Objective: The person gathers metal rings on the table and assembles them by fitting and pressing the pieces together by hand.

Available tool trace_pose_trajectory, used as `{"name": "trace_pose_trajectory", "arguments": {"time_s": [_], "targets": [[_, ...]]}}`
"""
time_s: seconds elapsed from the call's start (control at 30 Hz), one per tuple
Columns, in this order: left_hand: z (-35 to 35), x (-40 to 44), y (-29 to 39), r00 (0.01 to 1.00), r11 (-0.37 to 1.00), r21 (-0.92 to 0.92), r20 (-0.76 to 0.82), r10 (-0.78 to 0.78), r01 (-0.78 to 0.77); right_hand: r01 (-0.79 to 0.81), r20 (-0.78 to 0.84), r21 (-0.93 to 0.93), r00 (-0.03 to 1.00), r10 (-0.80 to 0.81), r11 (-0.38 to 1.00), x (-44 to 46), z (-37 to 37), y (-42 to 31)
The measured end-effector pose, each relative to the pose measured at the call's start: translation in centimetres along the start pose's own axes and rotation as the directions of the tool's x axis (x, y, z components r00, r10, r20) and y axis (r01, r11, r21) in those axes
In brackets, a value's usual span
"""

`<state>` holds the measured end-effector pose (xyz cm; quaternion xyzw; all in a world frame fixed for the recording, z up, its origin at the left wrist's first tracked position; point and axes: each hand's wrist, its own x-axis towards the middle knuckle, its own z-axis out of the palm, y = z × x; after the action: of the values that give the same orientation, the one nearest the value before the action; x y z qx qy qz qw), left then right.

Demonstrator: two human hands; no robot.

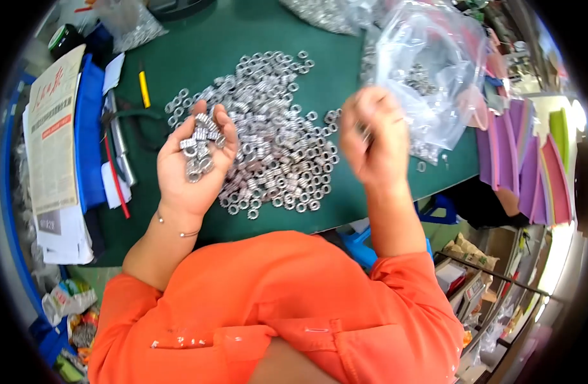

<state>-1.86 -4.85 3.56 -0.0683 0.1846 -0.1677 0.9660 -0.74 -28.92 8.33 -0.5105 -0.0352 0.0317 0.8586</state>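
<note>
My left hand (pixel 193 168) is turned palm up, its fingers curled around several small ribbed metal rings (pixel 203 146) heaped in the palm. Right of it, a big pile of the same rings (pixel 271 121) spreads over the green tabletop (pixel 198 45). My right hand (pixel 376 131) is raised between the pile and a clear plastic bag (pixel 435 121). Its fingers are closed and smeared by motion, with a bit of grey metal showing between them, seemingly rings. Inside the bag lie small metal pieces (pixel 421 78).
A blue file holder (pixel 89 134) with newspaper (pixel 54 128) stands at the left. Nearby lie a yellow-handled tool (pixel 144 89), dark-handled pliers (pixel 137 115) and a red pen (pixel 117 179). More filled bags (pixel 131 29) sit at the back. Purple and pink dividers (pixel 524 160) stand right.
</note>
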Motion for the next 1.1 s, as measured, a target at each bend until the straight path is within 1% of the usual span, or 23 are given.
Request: {"name": "trace_pose_trajectory", "arguments": {"time_s": [0.03, 0.07, 0.13, 0.2, 0.23, 0.27, 0.3, 0.33, 0.4, 0.47, 0.53, 0.6, 0.67, 0.7, 0.73, 0.8, 0.83, 0.87, 0.93, 0.97, 1.0, 1.07, 1.1], "targets": [[-0.5, 0.2, 0.2, 0.998, 0.999, -0.019, 0.063, -0.029, 0.030, 0.166, -0.167, -0.249, 0.963, -0.211, 0.954, 1.4, -0.1, -2.0], [-0.2, 0.3, -0.2, 0.996, 0.999, -0.023, 0.076, -0.037, 0.039, 0.265, -0.269, -0.494, 0.859, -0.435, 0.828, 2.9, -0.9, -3.9], [0.7, 0.0, -1.0, 0.999, 0.997, 0.072, 0.051, -0.014, 0.010, 0.341, -0.178, -0.824, 0.603, -0.778, 0.452, 6.0, -4.5, -7.0], [0.7, 0.0, -1.3, 0.998, 0.994, 0.100, 0.053, -0.042, 0.037, -0.024, -0.293, -0.916, 0.722, -0.626, 0.400, 7.8, -8.2, -9.1], [0.8, -0.1, -1.5, 0.997, 0.994, 0.093, 0.054, -0.060, 0.055, -0.101, -0.167, -0.985, 0.776, -0.608, 0.142, 7.9, -9.2, -9.3], [0.8, -0.1, -1.6, 0.995, 0.994, 0.087, 0.063, -0.075, 0.070, -0.138, -0.039, -0.981, 0.827, -0.560, -0.135, 8.0, -10.1, -9.4], [0.6, -0.1, -1.6, 0.994, 0.993, 0.098, 0.079, -0.078, 0.070, -0.014, 0.082, -0.989, 0.777, -0.624, -0.148, 8.2, -11.8, -8.8], [0.5, 0.0, -1.7, 0.992, 0.991, 0.106, 0.091, -0.085, 0.075, 0.109, 0.263, -0.960, 0.666, -0.698, -0.258, 7.5, -9.8, -7.8], [0.4, 0.0, -1.6, 0.987, 0.992, 0.062, 0.113, -0.114, 0.107, 0.288, 0.223, -0.957, 0.666, -0.712, -0.030, 5.4, -4.8, -5.3], [0.5, 0.2, -1.7, 0.987, 0.991, 0.089, 0.117, -0.106, 0.096, 0.410, 0.253, -0.893, 0.799, -0.545, 0.187, 2.5, -0.3, -2.0], [0.5, 0.2, -1.7, 0.985, 0.992, 0.074, 0.133, -0.114, 0.104, 0.581, 0.507, -0.788, 0.800, -0.321, 0.204, 1.2, 2.2, 0.5], [0.7, 0.1, -1.7, 0.983, 0.988, 0.107, 0.134, -0.123, 0.109, 0.436, 0.391, -0.790, 0.900, -0.193, 0.432, -0.2, 4.3, 3.2], [0.6, 0.2, -1.9, 0.985, 0.992, 0.108, 0.150, -0.087, 0.072, 0.385, 0.358, -0.789, 0.921, -0.151, 0.479, -0.6, 5.2, 5.1], [0.5, 0.3, -1.9, 0.985, 0.992, 0.103, 0.149, -0.083, 0.068, 0.440, 0.390, -0.774, 0.898, -0.206, 0.455, -0.4, 5.0, 6.0], [0.4, 0.4, -1.8, 0.986, 0.993, 0.098, 0.149, -0.078, 0.063, 0.442, 0.394, -0.773, 0.897, -0.202, 0.455, -0.4, 4.8, 6.4], [0.1, 0.5, -1.6, 0.982, 0.995, 0.062, 0.165, -0.088, 0.079, 0.433, 0.377, -0.731, 0.901, -0.217, 0.528, -0.4, 4.5, 6.9], [0.1, 0.5, -1.5, 0.978, 0.995, 0.029, 0.182, -0.103, 0.100, 0.410, 0.375, -0.679, 0.907, -0.192, 0.610, -0.3, 4.2, 7.0], [0.1, 0.5, -1.4, 0.977, 0.994, 0.023, 0.184, -0.105, 0.102, 0.409, 0.376, -0.683, 0.907, -0.189, 0.605, -0.3, 4.1, 7.0], [0.0, 0.6, -1.1, 0.975, 0.997, 0.016, 0.206, -0.080, 0.078, 0.273, 0.290, -0.487, 0.947, -0.142, 0.830, -0.4, 3.9, 6.9], [-0.1, 0.5, -1.0, 0.974, 0.997, 0.020, 0.213, -0.079, 0.076, 0.129, 0.229, -0.334, 0.972, -0.052, 0.934, -0.4, 3.6, 6.8], [-0.2, 0.5, -0.9, 0.974, 0.997, 0.011, 0.216, -0.072, 0.071, -0.065, 0.160, -0.079, 0.984, 0.077, 0.995, -0.4, 3.7, 6.4], [-0.5, 0.3, -0.8, 0.977, 0.996, -0.022, 0.196, -0.081, 0.087, -0.245, 0.193, 0.166, 0.958, 0.212, 0.955, 0.3, 4.2, 5.5], [-0.6, 0.3, -0.7, 0.976, 0.997, -0.003, 0.202, -0.080, 0.082, -0.220, 0.237, 0.046, 0.950, 0.204, 0.974, 0.8, 4.2, 5.8]]}}
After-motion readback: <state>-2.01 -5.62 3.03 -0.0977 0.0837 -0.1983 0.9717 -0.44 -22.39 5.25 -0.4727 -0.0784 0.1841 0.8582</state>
